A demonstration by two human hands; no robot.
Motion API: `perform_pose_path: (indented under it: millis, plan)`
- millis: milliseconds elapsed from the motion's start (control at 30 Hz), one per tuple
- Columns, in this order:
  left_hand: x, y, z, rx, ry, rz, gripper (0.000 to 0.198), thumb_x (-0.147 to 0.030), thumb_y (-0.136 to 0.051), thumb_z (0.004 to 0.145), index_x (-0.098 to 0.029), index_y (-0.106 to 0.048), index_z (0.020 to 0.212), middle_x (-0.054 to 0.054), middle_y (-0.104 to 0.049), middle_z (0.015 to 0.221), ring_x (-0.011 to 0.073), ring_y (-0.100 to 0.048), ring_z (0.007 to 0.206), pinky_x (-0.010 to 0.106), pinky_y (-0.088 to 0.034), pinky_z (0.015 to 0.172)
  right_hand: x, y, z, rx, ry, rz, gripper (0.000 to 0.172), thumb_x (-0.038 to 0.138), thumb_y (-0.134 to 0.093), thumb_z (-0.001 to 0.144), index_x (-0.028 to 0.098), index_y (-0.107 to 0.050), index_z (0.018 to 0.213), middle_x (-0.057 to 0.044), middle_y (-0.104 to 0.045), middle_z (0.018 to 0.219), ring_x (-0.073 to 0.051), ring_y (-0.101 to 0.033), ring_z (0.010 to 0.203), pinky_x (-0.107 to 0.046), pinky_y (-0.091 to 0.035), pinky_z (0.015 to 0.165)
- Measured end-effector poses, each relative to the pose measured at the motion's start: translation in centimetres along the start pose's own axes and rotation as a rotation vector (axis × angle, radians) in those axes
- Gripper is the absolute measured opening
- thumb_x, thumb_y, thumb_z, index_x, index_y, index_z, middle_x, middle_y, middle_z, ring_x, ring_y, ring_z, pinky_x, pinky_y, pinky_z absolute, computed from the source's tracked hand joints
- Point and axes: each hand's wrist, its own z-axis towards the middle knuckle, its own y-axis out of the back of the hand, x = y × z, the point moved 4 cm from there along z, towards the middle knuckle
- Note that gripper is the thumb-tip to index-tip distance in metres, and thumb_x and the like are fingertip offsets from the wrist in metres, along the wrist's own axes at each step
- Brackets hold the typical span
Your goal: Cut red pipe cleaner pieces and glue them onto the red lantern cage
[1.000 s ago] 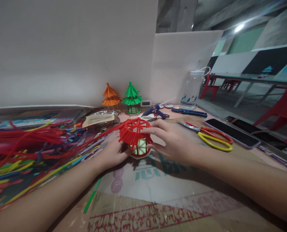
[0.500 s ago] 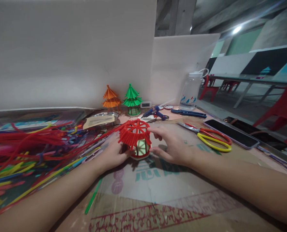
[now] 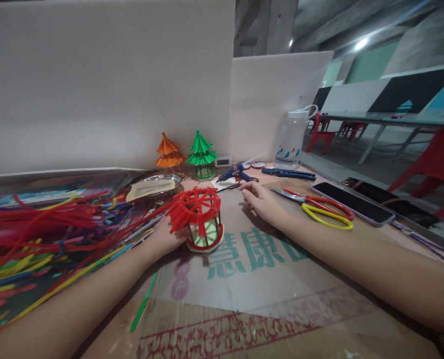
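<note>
A small red pavilion (image 3: 204,214) made of pipe cleaners, with a fringed roof, dark posts and a pale base, stands on the table in front of me, tipped a little. My left hand (image 3: 169,236) grips it from the left; the fingers are mostly hidden behind the roof fringe. To the right, apart from the pavilion, my right hand (image 3: 261,203) is held over the table with loosely bent fingers and nothing in them. Just beyond those fingers lies a blue glue gun (image 3: 236,172) with its nozzle pointing left.
Orange (image 3: 168,154) and green (image 3: 201,154) pipe-cleaner pavilions stand at the back by a metal dish (image 3: 175,180). Loose pipe cleaners (image 3: 38,219) cover the left side. Scissors (image 3: 326,212), a phone (image 3: 352,202), blue pliers-like tool (image 3: 289,173) and bottle (image 3: 291,139) are right.
My right hand has let go of the red pavilion and drawn away to the right, nearer the glue gun. The pavilion has shifted slightly left and turned with my left hand.
</note>
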Motion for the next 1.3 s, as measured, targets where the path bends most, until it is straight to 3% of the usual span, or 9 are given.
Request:
perform_pose_path:
  millis: [133, 233, 300, 467, 800, 933, 1100, 1300]
  plan:
    - [-0.1, 1.3, 0.1, 0.186, 0.086, -0.134, 0.052, -0.051, -0.063, 0.081, -0.020, -0.066, 0.123, 0.013, -0.068, 0.131, 0.0357, -0.061, 0.126, 0.053, -0.049, 0.108, 0.7, -0.6, -0.7, 0.049, 0.058, -0.050, 0.019, 0.035, -0.049, 0.092, 0.020, -0.055, 0.102, -0.001, -0.056, 0.087, -0.015, -0.054, 0.076, -0.028, -0.048, 0.063]
    - [-0.4, 2.6, 0.3, 0.334, 0.063, -0.130, 0.060, -0.047, -0.069, 0.078, -0.022, -0.063, 0.132, 0.009, -0.065, 0.137, 0.0356, -0.057, 0.129, 0.054, -0.044, 0.111, 1.0, -0.9, -1.0, 0.090, 0.078, -0.090, 0.019, 0.034, -0.049, 0.092, 0.020, -0.055, 0.104, 0.000, -0.057, 0.086, -0.016, -0.055, 0.076, -0.029, -0.049, 0.065]
    - [-0.6, 3.1, 0.4, 0.365, 0.031, -0.131, 0.059, -0.045, -0.068, 0.080, -0.024, -0.062, 0.134, 0.006, -0.066, 0.136, 0.0344, -0.057, 0.130, 0.052, -0.042, 0.113, 1.1, -1.0, -1.0, 0.108, 0.086, -0.117, 0.020, 0.034, -0.048, 0.093, 0.020, -0.055, 0.106, 0.000, -0.058, 0.086, -0.016, -0.055, 0.074, -0.029, -0.049, 0.065]
    - [-0.8, 3.0, 0.5, 0.353, 0.008, -0.141, 0.051, -0.053, -0.071, 0.077, -0.028, -0.070, 0.121, 0.007, -0.075, 0.118, 0.0334, -0.063, 0.121, 0.050, -0.050, 0.105, 1.4, -0.9, -1.0, 0.112, 0.120, -0.175, 0.020, 0.033, -0.048, 0.094, 0.019, -0.056, 0.107, -0.001, -0.060, 0.085, -0.016, -0.055, 0.073, -0.030, -0.045, 0.066]
    - [-0.3, 3.5, 0.6, 0.376, 0.024, -0.141, 0.044, -0.056, -0.070, 0.076, -0.025, -0.076, 0.107, 0.008, -0.078, 0.103, 0.0320, -0.070, 0.104, 0.046, -0.056, 0.095, 1.4, -1.2, -1.1, 0.146, 0.099, -0.200, 0.023, 0.033, -0.047, 0.095, 0.017, -0.056, 0.110, -0.002, -0.061, 0.088, -0.016, -0.055, 0.074, -0.029, -0.044, 0.068]
    - [-0.2, 3.0, 0.5, 0.320, 0.075, -0.184, 0.051, -0.056, -0.073, 0.073, -0.024, -0.072, 0.113, 0.009, -0.077, 0.111, 0.0322, -0.069, 0.108, 0.047, -0.056, 0.096, 1.8, -1.3, -1.3, 0.155, 0.098, -0.237, 0.022, 0.030, -0.048, 0.095, 0.017, -0.057, 0.110, -0.003, -0.063, 0.090, -0.017, -0.056, 0.076, -0.030, -0.043, 0.069]
    - [0.4, 1.5, 0.2, 0.219, 0.160, -0.165, 0.056, -0.050, -0.074, 0.075, -0.019, -0.066, 0.120, 0.011, -0.076, 0.107, 0.0325, -0.069, 0.107, 0.046, -0.057, 0.092, 2.3, -1.2, -1.3, 0.217, 0.125, -0.290, 0.023, 0.027, -0.052, 0.094, 0.018, -0.058, 0.114, -0.004, -0.066, 0.090, -0.017, -0.059, 0.076, -0.030, -0.044, 0.069]
    - [0.5, 0.8, -0.2, 0.152, 0.202, -0.124, 0.041, -0.051, -0.070, 0.077, -0.019, -0.067, 0.102, 0.006, -0.075, 0.084, 0.0300, -0.072, 0.090, 0.041, -0.059, 0.082, 1.9, 0.4, -0.4, 0.228, 0.165, -0.389, 0.027, 0.024, -0.055, 0.095, 0.020, -0.054, 0.121, -0.006, -0.069, 0.098, -0.019, -0.064, 0.085, -0.030, -0.046, 0.075]
